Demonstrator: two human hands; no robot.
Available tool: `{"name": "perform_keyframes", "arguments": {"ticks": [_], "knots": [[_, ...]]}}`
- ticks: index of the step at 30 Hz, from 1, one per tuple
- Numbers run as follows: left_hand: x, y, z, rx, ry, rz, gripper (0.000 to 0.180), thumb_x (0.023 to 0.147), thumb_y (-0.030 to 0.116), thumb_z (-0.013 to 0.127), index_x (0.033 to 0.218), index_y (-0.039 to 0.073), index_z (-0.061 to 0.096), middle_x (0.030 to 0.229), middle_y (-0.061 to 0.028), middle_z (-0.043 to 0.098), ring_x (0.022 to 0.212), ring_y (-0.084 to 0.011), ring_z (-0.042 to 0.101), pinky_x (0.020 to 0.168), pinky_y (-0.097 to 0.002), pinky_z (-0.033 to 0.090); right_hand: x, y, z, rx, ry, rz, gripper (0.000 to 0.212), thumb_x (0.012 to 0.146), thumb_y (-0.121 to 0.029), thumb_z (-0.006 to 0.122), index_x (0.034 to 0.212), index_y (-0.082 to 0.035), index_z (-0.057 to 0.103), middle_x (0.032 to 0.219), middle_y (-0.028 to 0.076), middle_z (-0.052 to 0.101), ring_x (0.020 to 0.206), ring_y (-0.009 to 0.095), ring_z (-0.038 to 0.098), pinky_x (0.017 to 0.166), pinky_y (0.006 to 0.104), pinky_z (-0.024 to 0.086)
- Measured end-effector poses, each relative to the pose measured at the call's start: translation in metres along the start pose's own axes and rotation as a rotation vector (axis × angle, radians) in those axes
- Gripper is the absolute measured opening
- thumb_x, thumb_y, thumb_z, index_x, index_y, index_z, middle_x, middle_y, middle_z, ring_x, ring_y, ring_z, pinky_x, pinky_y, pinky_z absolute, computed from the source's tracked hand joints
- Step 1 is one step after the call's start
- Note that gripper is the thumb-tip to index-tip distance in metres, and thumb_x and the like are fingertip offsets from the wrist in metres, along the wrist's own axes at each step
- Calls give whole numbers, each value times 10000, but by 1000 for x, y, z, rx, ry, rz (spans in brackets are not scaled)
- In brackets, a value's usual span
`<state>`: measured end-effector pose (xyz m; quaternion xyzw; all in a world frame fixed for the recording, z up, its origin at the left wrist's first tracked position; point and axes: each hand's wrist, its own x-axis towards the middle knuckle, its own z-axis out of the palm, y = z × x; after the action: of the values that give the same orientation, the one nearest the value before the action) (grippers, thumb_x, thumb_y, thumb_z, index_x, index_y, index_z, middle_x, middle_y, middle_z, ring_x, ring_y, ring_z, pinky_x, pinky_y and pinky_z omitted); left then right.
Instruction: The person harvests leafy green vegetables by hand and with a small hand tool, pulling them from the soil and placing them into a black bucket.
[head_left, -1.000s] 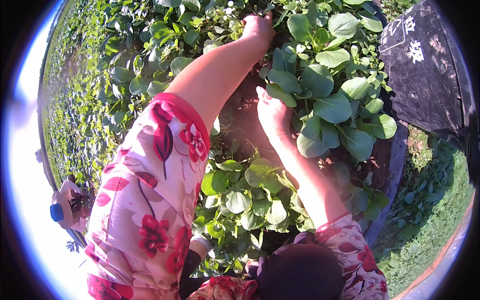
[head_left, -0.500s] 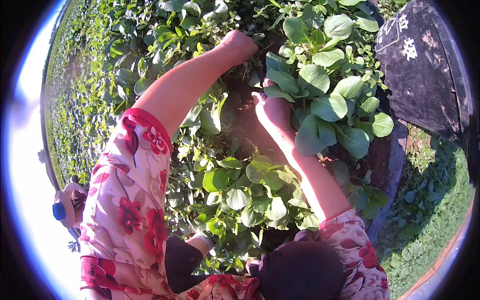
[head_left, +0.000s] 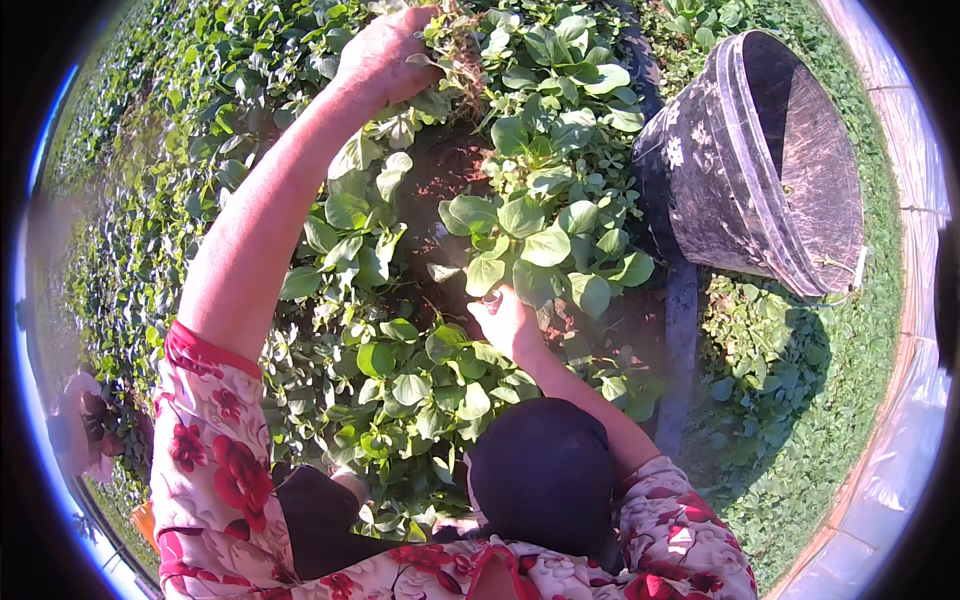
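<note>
My left hand (head_left: 392,58) is raised at the top of the view, closed around a tuft of uprooted weeds (head_left: 462,55) with pale, stringy roots. Lower and to the right, my right hand (head_left: 508,326) touches the near side of a leafy green vegetable plant (head_left: 535,235) with broad, rounded leaves. Its thumb and forefinger curl close together at the lower leaves. The other fingers are partly hidden, and I cannot make out what lies between them. Bare reddish soil (head_left: 440,180) shows between the two hands.
A dirty black bucket (head_left: 710,170) leans at the right, its mouth facing right. A grey strip (head_left: 682,350) runs below it along the bed. More leafy plants (head_left: 425,375) grow near my dark-clad knees (head_left: 540,470). Pale plastic sheeting (head_left: 900,430) borders the far right.
My left hand has lifted from the plants with weeds in it. My right hand has drawn back toward me, lower on the leafy plant. The view has shifted, showing more of the bucket.
</note>
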<state>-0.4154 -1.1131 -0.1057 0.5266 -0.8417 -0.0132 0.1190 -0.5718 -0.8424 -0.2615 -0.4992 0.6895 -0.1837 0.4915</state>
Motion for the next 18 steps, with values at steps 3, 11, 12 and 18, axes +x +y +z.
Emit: {"name": "perform_keyframes", "arguments": {"ticks": [3,11,12,18], "knots": [[51,114,-87,-301,93,-129,490,680,150,701,1139,57,556,986,-159,620,911,-301,614,786,-393,508,-7,-2,-24,77,-15,-75,219,789,-191,681,840,-24,549,741,95,631,734,247,643,660,343,493],[101,319,-83,-55,-199,433,510,609,337,774,1058,134,642,1032,-78,644,940,-237,626,789,-361,503,-59,-9,-73,97,66,-184,406,737,-148,722,1102,-3,616,785,91,647,701,153,604,681,298,481],[109,341,-68,4,-290,474,522,598,367,787,1054,149,655,1070,-66,645,971,-226,624,806,-353,500,-65,7,-78,92,129,-182,408,731,-142,720,1108,-22,620,795,104,658,707,163,614,682,303,484],[106,338,-68,-227,-149,568,345,667,253,704,973,101,664,884,-107,668,842,-258,644,748,-362,511,-125,20,-123,78,150,-43,444,755,-153,666,1177,-47,579,832,93,660,710,203,625,673,327,483]]}}
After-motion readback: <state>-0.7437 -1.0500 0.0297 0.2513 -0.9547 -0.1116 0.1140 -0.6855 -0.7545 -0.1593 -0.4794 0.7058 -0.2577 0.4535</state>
